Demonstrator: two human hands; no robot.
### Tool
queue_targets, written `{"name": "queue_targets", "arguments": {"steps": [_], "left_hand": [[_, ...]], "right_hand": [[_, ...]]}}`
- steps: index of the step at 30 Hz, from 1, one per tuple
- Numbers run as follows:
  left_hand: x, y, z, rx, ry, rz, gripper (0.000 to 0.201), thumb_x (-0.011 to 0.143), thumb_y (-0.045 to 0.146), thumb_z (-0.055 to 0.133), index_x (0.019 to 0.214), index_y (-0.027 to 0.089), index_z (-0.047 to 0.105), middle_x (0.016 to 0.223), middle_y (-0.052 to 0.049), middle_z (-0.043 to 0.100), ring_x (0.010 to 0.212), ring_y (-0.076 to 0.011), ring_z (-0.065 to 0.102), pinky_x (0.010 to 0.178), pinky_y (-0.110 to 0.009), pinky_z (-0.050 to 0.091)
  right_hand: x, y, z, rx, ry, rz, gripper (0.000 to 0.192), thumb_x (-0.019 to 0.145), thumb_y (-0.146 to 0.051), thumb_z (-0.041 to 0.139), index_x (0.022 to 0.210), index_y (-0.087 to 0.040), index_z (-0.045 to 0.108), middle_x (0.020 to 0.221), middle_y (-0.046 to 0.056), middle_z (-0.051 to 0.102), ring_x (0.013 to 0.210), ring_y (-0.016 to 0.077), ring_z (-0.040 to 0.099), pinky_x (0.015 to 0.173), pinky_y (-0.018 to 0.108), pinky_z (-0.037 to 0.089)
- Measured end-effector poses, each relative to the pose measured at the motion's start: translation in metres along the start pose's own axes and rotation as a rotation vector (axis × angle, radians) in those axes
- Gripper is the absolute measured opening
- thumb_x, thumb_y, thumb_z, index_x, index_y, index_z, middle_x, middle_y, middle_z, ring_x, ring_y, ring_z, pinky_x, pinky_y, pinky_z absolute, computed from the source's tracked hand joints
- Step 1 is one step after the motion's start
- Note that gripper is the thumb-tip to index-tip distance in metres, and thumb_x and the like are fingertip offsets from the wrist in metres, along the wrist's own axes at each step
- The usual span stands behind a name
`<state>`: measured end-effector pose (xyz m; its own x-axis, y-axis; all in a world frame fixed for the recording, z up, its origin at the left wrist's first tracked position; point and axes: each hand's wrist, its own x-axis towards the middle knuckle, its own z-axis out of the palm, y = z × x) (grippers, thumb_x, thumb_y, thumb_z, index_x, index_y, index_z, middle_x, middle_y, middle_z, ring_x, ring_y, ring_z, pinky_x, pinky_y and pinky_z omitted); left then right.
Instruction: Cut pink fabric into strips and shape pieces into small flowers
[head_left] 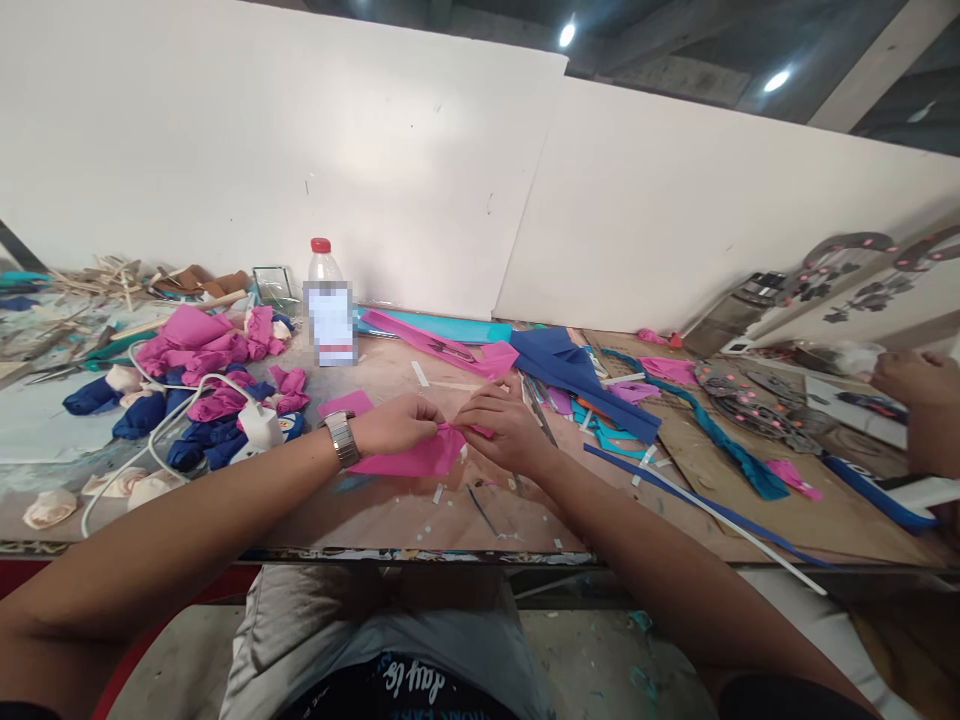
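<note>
A thin, bright pink sheet (411,460), paper or cloth, lies partly on the table and is raised and gathered at its right side. My left hand (397,424), with a metal watch at the wrist, pinches the gathered part. Facing it, my right hand (501,424) grips the same pink piece, fingertips nearly touching the left ones. Between the hands the exact fold is hidden by the fingers. Just beyond them lie a long pink strip (442,350) and a folded dark blue sheet (562,370).
Crumpled pink and blue bundles (202,345) with a white cable (154,440) sit at left. A red-capped bottle (327,265) stands near the white back wall. At right are a blue strip (697,495), grey pieces with pink dots (750,400) and another person's hand (915,378).
</note>
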<state>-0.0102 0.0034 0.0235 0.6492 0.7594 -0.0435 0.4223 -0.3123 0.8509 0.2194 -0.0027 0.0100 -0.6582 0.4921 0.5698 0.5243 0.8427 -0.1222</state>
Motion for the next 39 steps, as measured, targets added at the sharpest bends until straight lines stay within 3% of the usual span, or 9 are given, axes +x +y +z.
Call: {"name": "queue_targets", "arguments": {"steps": [8,15,19,32,39], "left_hand": [[0.0,0.001,-0.001,-0.008,0.006,0.007,0.021,0.081,0.026,0.046,0.07,0.016,0.062,0.07,0.001,0.057,0.069,-0.015,0.049,0.067,-0.028,0.035],[0.001,-0.002,0.001,0.039,0.059,0.041,0.038,0.09,0.048,0.052,0.069,0.016,0.06,0.066,0.001,0.055,0.064,-0.0141,0.045,0.061,-0.028,0.034],[0.001,-0.003,0.001,0.107,0.05,0.068,0.042,0.094,0.049,0.047,0.073,0.016,0.06,0.066,0.002,0.053,0.063,-0.0127,0.043,0.06,-0.027,0.032],[-0.007,0.004,0.019,0.661,0.299,0.189,0.029,0.096,0.031,0.046,0.076,0.019,0.064,0.068,-0.003,0.066,0.063,-0.0162,0.056,0.058,-0.029,0.027],[-0.007,0.005,0.023,0.884,0.263,0.165,0.034,0.102,0.034,0.038,0.093,0.021,0.068,0.083,-0.006,0.074,0.071,-0.0204,0.066,0.058,-0.03,0.031]], "right_hand": [[0.003,-0.003,-0.003,0.04,-0.004,-0.02,0.015,0.097,-0.025,0.059,0.094,-0.025,0.074,0.091,0.004,0.076,0.092,0.02,0.064,0.091,0.041,0.042],[0.001,0.0,0.0,0.042,0.002,-0.013,0.016,0.097,-0.027,0.059,0.094,-0.026,0.075,0.091,0.004,0.076,0.093,0.0202,0.063,0.092,0.042,0.042],[0.0,0.0,0.0,0.036,0.003,0.013,0.013,0.096,-0.028,0.062,0.098,-0.026,0.074,0.093,0.004,0.076,0.096,0.021,0.063,0.094,0.042,0.041],[0.004,-0.008,-0.002,0.039,-0.04,0.07,0.006,0.095,-0.022,0.06,0.092,-0.023,0.066,0.092,0.002,0.074,0.097,0.0224,0.059,0.093,0.041,0.036],[0.004,-0.01,-0.002,0.025,-0.094,0.089,0.004,0.092,-0.02,0.058,0.09,-0.021,0.061,0.09,0.004,0.07,0.1,0.0235,0.056,0.096,0.043,0.03]]}}
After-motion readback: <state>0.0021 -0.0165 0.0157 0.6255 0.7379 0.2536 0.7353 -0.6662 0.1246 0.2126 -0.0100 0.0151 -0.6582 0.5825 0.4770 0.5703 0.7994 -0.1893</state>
